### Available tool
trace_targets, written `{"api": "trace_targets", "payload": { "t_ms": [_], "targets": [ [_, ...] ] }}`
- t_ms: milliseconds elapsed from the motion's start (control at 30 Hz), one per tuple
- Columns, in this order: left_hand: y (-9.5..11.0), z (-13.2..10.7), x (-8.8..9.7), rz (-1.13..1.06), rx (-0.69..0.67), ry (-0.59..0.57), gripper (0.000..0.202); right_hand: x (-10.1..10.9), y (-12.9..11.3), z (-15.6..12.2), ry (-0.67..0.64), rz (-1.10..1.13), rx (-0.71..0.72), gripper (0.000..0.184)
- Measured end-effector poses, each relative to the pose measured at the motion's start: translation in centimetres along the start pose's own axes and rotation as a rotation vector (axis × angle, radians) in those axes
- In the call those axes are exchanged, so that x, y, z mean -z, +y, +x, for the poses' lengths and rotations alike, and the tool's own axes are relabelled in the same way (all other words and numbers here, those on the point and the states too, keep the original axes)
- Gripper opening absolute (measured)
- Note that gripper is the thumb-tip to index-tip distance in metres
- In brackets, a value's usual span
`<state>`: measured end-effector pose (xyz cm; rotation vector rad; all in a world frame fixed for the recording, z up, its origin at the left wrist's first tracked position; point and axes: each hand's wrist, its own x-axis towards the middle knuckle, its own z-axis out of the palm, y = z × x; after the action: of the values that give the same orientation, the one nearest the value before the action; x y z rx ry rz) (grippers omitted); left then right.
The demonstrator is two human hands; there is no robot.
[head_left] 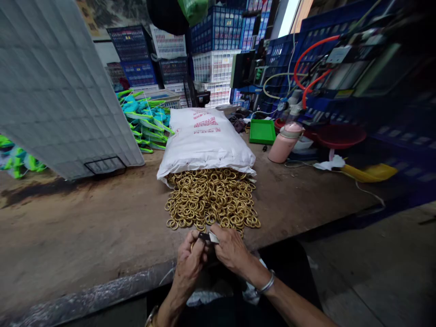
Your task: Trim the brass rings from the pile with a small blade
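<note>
At the table's front edge, my left hand (191,256) is closed round a brass-coloured ring, of which only a sliver shows between thumb and fingers. My right hand (233,250) is closed on a small knife (204,236) with a dark tip and a pale part by the fingers. That dark tip meets the left thumb and fingertips, where the ring is mostly hidden. Just beyond both hands lies a heap of brass-coloured rings (211,200). It spreads from under the front end of a white woven sack (211,141) with red print.
A tall grey-white panel (64,91) stands at left. Behind it lie green and turquoise pieces (146,118). To the right are a green tray (262,131), a pink bottle (285,144) and a yellow scoop (371,172). Stacked crates (218,68) fill the back.
</note>
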<state>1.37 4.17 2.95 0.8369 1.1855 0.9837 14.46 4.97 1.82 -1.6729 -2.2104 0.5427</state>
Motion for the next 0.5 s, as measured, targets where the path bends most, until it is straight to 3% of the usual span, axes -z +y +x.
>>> {"api": "trace_targets", "payload": {
  "t_ms": [300,500],
  "targets": [
    [-0.6,-0.4,1.0,0.086,-0.136,-0.056,0.032,-0.5,0.2,-0.1,-0.055,-0.059,0.018,0.029],
    [0.0,-2.5,1.2,-0.120,-0.015,-0.182,0.026,1.4,0.2,0.7,-0.018,-0.157,-0.144,0.023]
  ]
}}
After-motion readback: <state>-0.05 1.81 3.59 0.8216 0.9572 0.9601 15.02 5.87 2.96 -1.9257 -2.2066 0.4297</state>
